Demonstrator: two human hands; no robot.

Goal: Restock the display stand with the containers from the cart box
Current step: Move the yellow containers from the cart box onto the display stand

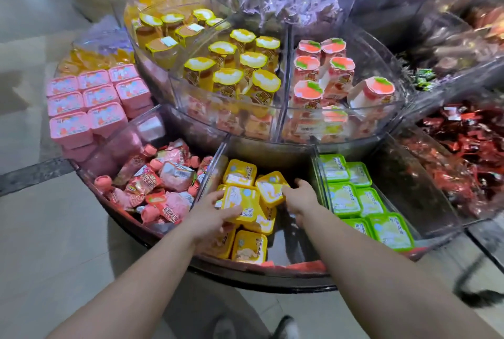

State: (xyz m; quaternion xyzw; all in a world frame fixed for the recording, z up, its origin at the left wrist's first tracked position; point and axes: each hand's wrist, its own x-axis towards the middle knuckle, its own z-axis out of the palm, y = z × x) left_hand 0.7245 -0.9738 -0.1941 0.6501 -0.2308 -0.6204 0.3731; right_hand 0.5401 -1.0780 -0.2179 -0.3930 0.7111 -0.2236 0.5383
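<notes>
Both hands on yellow tubs in stand's (245,280) front bin.
My left hand (210,213) grips a yellow tub (240,203) atop the pile; my right hand (298,197) pinches a tilted tub (271,188) just beside it. Green tubs (354,197) sit right.

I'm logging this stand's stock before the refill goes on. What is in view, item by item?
yellow tubs: about seven, yellow, lower middle bin
green tubs: about eight, green, lower bin to the right
pink tubs: about eight on top, pink, lower left
pink pouches: heap, pink, lower bin left of the yellow
yellow cups: many, yellow-lidded, upper tier
peach cups: about seven, pink-orange, upper right
red wrapped sweets: heap, red, far right
left hand: grips a yellow tub
right hand: holds a tilted yellow tub
</notes>
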